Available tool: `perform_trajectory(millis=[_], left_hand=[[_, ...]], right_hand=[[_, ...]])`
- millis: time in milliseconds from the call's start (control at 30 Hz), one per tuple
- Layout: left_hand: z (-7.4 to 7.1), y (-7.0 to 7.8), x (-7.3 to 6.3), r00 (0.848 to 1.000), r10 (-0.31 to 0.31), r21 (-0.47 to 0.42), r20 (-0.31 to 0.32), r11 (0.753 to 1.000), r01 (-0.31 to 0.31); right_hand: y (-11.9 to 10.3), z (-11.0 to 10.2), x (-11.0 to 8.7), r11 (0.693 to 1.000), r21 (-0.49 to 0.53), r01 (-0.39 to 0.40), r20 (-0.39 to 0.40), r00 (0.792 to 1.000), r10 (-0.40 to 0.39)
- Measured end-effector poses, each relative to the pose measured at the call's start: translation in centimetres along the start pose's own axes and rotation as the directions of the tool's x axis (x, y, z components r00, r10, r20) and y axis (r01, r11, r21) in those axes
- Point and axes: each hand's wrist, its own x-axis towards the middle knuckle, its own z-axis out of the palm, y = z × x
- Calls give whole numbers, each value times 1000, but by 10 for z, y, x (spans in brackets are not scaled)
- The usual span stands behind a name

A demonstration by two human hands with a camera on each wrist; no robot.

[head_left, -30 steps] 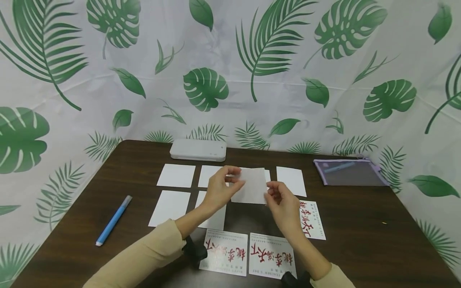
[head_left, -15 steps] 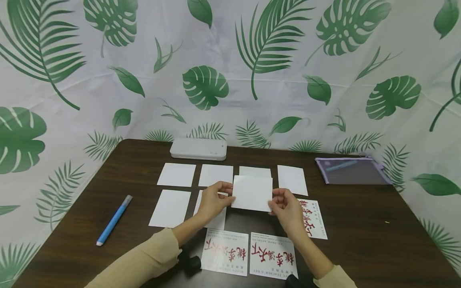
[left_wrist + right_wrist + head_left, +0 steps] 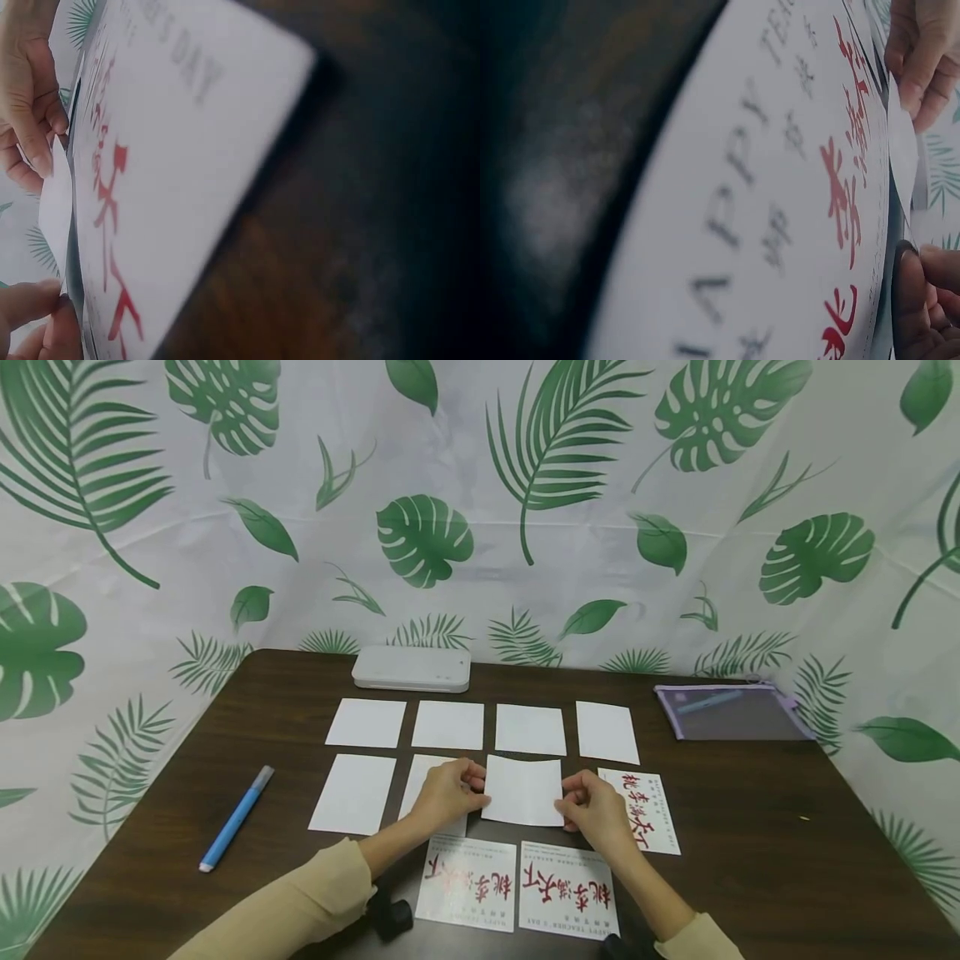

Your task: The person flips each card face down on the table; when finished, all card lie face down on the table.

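A blank white card [image 3: 522,789] is held by its side edges between both hands, bowed slightly, low over the table. My left hand [image 3: 448,793] pinches its left edge between thumb and fingers. On the opposite edge, my right hand [image 3: 597,810] has a similar pinch. Both wrist views show the card tilted, a thin white sheet [image 3: 56,214] between the hands. Nearest the body lie two cards with red characters, a left one [image 3: 465,885] and a right one [image 3: 566,902]. A third printed card [image 3: 648,810] lies beside the right hand, turned sideways.
Several blank white cards [image 3: 366,723] lie in rows on the dark wooden table [image 3: 750,860]. Behind them is a white case [image 3: 412,669]. A blue marker [image 3: 236,818] lies at left, a purple-edged mesh pouch [image 3: 735,713] at back right. A leaf-patterned cloth [image 3: 315,527] hangs behind.
Both hands have brought the white card toward the body and lower, uncovering the blank card behind it. Its face has turned from shaded to bright. The right hand has taken hold of its edge.
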Motion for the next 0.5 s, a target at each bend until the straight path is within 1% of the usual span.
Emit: perform_trajectory(millis=[100, 267, 500], left_hand=[[1, 0, 0, 1000, 18, 36, 16, 999, -19], [1, 1, 1, 998, 45, 115, 45, 992, -50], [0, 5, 3, 995, 60, 166, 75, 984, -72]], right_hand=[[1, -1, -1, 1000, -26, 11, 5, 1000, -11], [3, -2, -2, 994, -102, 38, 19, 999, -37], [5, -4, -1, 972, -216, 87, 36, 996, -81]])
